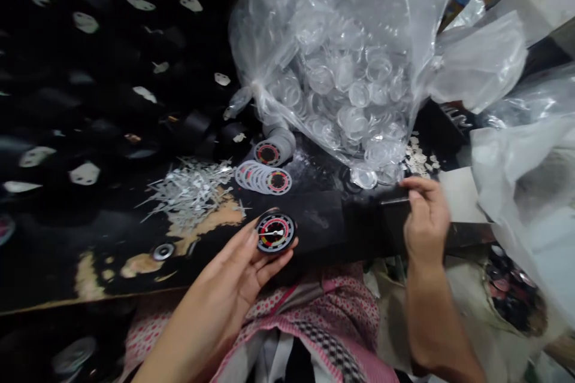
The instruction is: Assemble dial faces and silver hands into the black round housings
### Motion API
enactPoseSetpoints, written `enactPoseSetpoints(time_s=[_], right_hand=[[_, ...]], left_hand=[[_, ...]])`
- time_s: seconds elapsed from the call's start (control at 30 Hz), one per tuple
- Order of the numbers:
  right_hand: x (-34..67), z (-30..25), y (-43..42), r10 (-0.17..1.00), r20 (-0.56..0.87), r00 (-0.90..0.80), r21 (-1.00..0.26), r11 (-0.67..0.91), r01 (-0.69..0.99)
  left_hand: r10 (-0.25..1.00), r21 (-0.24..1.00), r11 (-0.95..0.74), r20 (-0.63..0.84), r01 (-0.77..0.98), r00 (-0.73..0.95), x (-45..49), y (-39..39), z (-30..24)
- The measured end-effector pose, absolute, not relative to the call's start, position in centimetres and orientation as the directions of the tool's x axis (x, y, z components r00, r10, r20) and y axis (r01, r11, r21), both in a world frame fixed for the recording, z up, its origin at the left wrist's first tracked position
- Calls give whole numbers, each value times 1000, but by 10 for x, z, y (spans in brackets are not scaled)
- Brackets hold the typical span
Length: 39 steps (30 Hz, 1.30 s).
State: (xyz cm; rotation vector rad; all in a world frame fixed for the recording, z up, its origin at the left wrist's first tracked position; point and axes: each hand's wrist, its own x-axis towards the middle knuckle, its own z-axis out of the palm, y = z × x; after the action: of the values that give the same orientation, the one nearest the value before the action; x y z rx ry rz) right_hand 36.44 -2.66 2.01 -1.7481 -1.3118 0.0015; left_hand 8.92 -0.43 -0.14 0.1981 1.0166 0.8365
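Observation:
My left hand (245, 257) holds a small round dial gauge (275, 232) above the front edge of the bench, face up. The gauge has a black rim, red and yellow markings and a white needle. At the right, my right hand (426, 221) has its fingers curled together at the bench edge, by the loose clear round covers (363, 178); whether anything is pinched in it cannot be made out. Printed dial discs (277, 181) lie fanned out beyond the gauge, before a second stack of dial discs (268, 152). A heap of thin pale needles (191, 191) lies left of them.
A large clear plastic bag (341, 30) full of clear covers stands behind. Black parts with whitish plates (85, 173) crowd the left side. Small white pieces (420, 157) lie past my right hand. A metal ring (163, 251) sits near the front edge.

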Motion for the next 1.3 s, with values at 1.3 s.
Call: enactPoseSetpoints(time_s=[1.3], right_hand=[[303, 38, 106, 962, 240, 128, -266, -62, 962]], left_hand=[[692, 493, 677, -680, -546, 243, 75, 7, 1]])
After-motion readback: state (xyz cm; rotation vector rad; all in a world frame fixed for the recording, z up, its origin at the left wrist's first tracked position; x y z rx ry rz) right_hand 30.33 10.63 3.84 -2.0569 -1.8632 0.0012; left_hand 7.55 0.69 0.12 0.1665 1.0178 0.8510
